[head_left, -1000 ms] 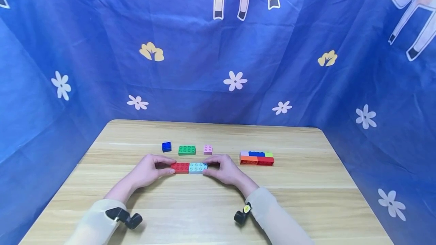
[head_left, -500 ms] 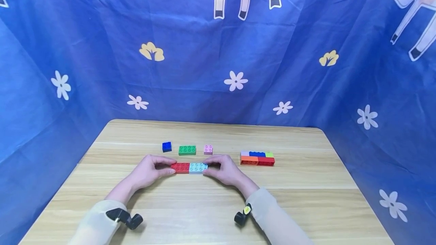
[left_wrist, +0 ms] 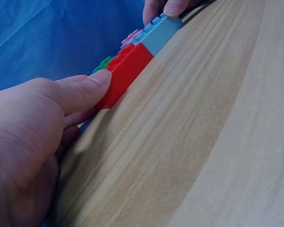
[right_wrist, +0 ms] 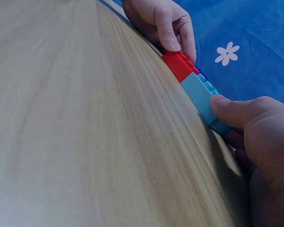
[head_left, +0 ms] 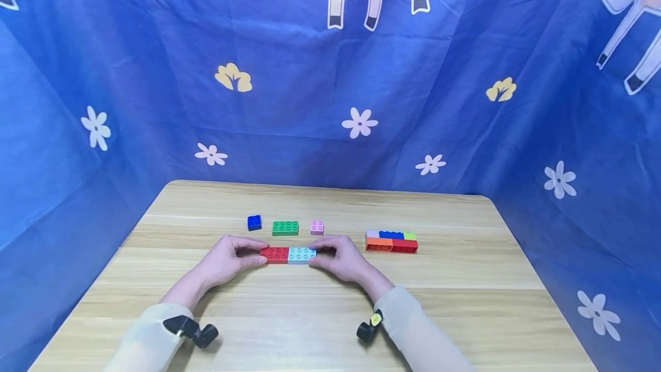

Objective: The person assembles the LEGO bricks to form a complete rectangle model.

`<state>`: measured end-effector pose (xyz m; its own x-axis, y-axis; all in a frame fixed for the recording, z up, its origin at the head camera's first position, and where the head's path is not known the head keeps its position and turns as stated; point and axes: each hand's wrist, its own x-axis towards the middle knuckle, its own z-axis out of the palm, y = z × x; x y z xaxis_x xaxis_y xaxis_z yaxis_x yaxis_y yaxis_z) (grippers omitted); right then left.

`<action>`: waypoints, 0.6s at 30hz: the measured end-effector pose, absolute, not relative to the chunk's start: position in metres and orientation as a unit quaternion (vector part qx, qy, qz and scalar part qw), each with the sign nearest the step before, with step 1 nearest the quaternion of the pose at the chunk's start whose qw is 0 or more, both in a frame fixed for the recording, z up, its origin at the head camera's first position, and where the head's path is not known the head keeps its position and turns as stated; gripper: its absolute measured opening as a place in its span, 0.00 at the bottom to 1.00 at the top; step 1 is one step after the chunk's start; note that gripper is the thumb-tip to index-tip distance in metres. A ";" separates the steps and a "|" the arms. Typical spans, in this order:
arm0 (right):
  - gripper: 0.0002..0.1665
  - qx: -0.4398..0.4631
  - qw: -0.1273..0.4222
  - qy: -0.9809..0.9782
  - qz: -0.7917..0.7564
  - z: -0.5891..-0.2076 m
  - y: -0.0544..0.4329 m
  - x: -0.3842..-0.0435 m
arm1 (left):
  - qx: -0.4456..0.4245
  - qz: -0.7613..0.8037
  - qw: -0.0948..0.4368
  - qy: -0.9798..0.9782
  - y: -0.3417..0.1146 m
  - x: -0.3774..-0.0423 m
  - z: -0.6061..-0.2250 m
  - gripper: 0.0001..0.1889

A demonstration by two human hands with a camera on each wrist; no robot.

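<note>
On the wooden table, a red brick (head_left: 276, 255) and a light blue brick (head_left: 300, 255) lie end to end, touching, studs up. My left hand (head_left: 227, 260) pinches the red brick's left end between thumb and fingers; the left wrist view shows the thumb on the near face of the red brick (left_wrist: 125, 73). The right end of the light blue brick is pinched by my right hand (head_left: 342, 257), its thumb on the near face of the light blue brick (right_wrist: 198, 97) in the right wrist view. The fingers behind both bricks are partly hidden.
Behind the hands stand a small dark blue brick (head_left: 254, 223), a green brick (head_left: 285, 228) and a small pink brick (head_left: 317, 227). To the right sits a joined block of several colours (head_left: 391, 242). A blue curtain (head_left: 310, 148) rises beyond the table (head_left: 320, 326).
Both hands keep the same hold on the red and light blue bricks. The head view has shifted very slightly; nothing on the table has visibly moved.
</note>
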<state>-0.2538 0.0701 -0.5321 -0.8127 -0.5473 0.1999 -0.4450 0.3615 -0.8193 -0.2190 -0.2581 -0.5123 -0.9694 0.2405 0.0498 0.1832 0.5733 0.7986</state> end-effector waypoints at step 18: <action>0.22 -0.305 0.060 0.815 -0.490 -0.530 0.070 -0.254 | 0.121 0.447 0.024 0.886 -0.258 -0.219 -0.514 0.18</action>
<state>-0.2542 0.0696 -0.5303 -0.8074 -0.5548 0.2008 -0.4377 0.3350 -0.8344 -0.2190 -0.2579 -0.5141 -0.9694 0.2368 0.0653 0.1934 0.5717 0.7973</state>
